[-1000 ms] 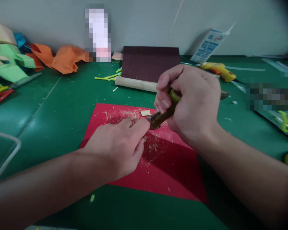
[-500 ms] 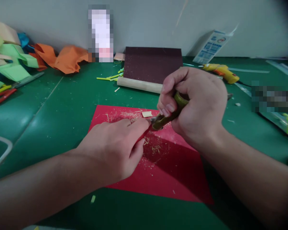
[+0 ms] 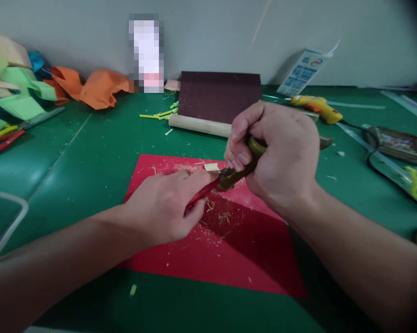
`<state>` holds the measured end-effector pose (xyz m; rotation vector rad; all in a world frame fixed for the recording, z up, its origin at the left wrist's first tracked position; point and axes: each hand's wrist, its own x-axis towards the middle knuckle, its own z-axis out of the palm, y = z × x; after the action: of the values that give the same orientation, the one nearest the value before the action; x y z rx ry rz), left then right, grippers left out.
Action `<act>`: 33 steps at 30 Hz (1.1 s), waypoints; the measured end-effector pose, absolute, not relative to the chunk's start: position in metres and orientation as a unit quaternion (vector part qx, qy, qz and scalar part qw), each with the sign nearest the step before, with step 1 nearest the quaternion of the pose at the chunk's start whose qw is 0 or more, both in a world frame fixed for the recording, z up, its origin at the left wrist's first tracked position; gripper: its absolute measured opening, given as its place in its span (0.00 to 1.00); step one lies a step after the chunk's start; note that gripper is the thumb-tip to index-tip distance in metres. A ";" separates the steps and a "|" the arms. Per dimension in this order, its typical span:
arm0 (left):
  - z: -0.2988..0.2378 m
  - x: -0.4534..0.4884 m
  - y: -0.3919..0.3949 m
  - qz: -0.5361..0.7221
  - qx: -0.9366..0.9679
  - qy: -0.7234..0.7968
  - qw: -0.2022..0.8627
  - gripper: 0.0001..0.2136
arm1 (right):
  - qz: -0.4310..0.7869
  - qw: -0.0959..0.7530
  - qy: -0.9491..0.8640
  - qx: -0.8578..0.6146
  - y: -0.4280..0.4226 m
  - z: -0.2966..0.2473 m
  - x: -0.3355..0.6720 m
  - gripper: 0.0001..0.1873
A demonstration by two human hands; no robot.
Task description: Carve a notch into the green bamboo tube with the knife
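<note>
My left hand (image 3: 163, 203) is closed around a red-handled tool (image 3: 204, 192), whose dark metal tip meets the near end of an olive-green bamboo piece (image 3: 229, 180). My right hand (image 3: 281, 143) wraps its fingers round that bamboo piece, holding it tilted. A brownish pointed end (image 3: 326, 142) sticks out behind the right hand; whether it belongs to the bamboo is hidden by the palm. Beneath both hands lies a red sheet (image 3: 257, 268), sprinkled with fine shavings (image 3: 224, 217). A small pale chip (image 3: 211, 167) rests near the tool's tip.
Behind the hands stand a dark brown board (image 3: 218, 95) and a pale rod (image 3: 198, 125). Orange cloth (image 3: 104, 88), green paper (image 3: 21, 106) and red-handled scissors (image 3: 5, 141) lie left. A yellow glue gun (image 3: 317, 107) with its cord and a blue-white carton (image 3: 302, 71) are at right.
My left hand has shifted slightly left along the tool, showing more of its red handle. My right hand and the bamboo piece have moved a little left; the view has shifted slightly.
</note>
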<state>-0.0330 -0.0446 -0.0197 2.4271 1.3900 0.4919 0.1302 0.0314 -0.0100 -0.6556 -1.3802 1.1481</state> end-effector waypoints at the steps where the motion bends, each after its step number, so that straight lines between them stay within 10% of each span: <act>1: -0.018 -0.034 -0.045 0.175 0.844 0.481 0.162 0.20 | 0.489 0.583 -0.586 -0.277 0.030 -0.010 0.130 0.14; 33: -0.017 -0.059 -0.024 0.082 0.913 0.393 -0.071 0.18 | 0.541 0.529 -0.593 -0.276 0.031 -0.002 0.136 0.13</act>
<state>-0.0589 -0.0238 -0.0173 3.0049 1.2948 0.2709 0.1363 0.0314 -0.0020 -0.6589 -1.4176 1.2911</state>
